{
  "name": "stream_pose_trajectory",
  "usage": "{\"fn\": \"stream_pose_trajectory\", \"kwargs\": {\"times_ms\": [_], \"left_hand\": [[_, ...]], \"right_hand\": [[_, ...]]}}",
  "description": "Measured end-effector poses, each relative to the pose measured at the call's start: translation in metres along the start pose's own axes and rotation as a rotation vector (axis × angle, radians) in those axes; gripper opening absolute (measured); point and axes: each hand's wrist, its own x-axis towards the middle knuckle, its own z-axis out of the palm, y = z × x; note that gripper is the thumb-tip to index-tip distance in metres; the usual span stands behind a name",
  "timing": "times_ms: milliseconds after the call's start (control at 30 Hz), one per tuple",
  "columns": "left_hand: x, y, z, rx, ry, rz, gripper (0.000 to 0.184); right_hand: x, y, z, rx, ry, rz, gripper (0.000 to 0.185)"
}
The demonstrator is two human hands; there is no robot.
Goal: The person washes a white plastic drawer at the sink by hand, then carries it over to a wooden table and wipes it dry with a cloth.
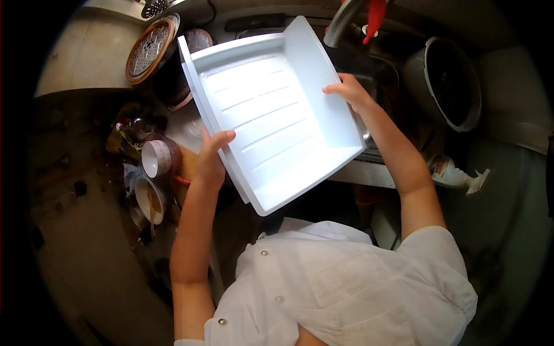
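Note:
A white plastic refrigerator drawer (271, 115) with raised ribs across its bottom is held up in front of me, its inside facing the camera. My left hand (213, 153) grips its left wall, the thumb over the rim and the other fingers hidden behind. On the far side, my right hand (349, 92) is closed on the right wall, thumb on the inner face. The drawer is tilted and hangs over the sink edge, partly covering the sink (375, 81) behind it.
A grey faucet (340, 26) with a red piece beside it stands above the sink. A large pot (453, 83) leans at the right, near a spray bottle (456, 174). Bowls (150, 199) and a round patterned tray (152, 49) sit at the left.

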Motion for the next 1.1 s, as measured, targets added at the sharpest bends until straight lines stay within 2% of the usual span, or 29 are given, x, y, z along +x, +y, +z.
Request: {"fn": "stream_pose_trajectory", "kwargs": {"times_ms": [67, 133, 167, 267, 367, 467, 567, 667, 767, 867, 967, 1067, 1100], "left_hand": [[0.001, 0.014, 0.012, -0.005, 0.047, 0.025, 0.087], [0.001, 0.026, 0.02, 0.011, 0.115, 0.028, 0.083], [0.002, 0.03, 0.019, 0.03, 0.093, 0.01, 0.089], [0.003, 0.026, 0.017, 0.083, 0.162, -0.024, 0.098], [-0.004, 0.036, 0.029, 0.09, 0.159, -0.017, 0.104], [-0.005, 0.031, 0.027, 0.065, 0.199, -0.018, 0.102], [-0.006, 0.025, 0.023, 0.02, 0.217, -0.011, 0.1], [-0.006, 0.024, 0.023, 0.003, 0.194, 0.038, 0.098], [-0.009, 0.028, 0.017, 0.007, 0.195, 0.028, 0.097], [-0.009, 0.032, 0.018, -0.013, 0.128, 0.041, 0.094], [-0.007, 0.023, 0.011, 0.031, 0.181, 0.039, 0.094], [-0.006, 0.016, 0.007, -0.041, 0.229, 0.016, 0.09], [-0.005, 0.017, 0.007, -0.045, 0.202, 0.03, 0.089]], "right_hand": [[0.002, -0.015, 0.008, -0.424, 0.262, -0.251, 0.061], [0.015, -0.015, 0.017, -0.58, 0.397, -0.349, 0.06], [0.02, -0.016, 0.022, -0.655, 0.47, -0.396, 0.06], [0.011, -0.058, 0.03, -0.914, 0.408, -0.15, 0.06], [0.023, -0.052, 0.029, -0.943, 0.423, -0.194, 0.054], [0.032, -0.048, 0.033, -0.885, 0.483, -0.25, 0.043], [0.045, -0.035, 0.034, -0.882, 0.589, -0.433, 0.039], [0.05, -0.031, 0.036, -0.843, 0.609, -0.446, 0.038], [0.054, -0.022, 0.038, -0.632, 0.581, -0.55, 0.037], [0.04, -0.032, 0.043, -0.789, 0.539, -0.487, 0.035], [0.037, -0.041, 0.042, -0.881, 0.467, -0.356, 0.039], [0.042, -0.051, 0.043, -0.774, 0.517, -0.289, 0.036], [0.051, -0.043, 0.039, -0.609, 0.533, -0.276, 0.036]]}}
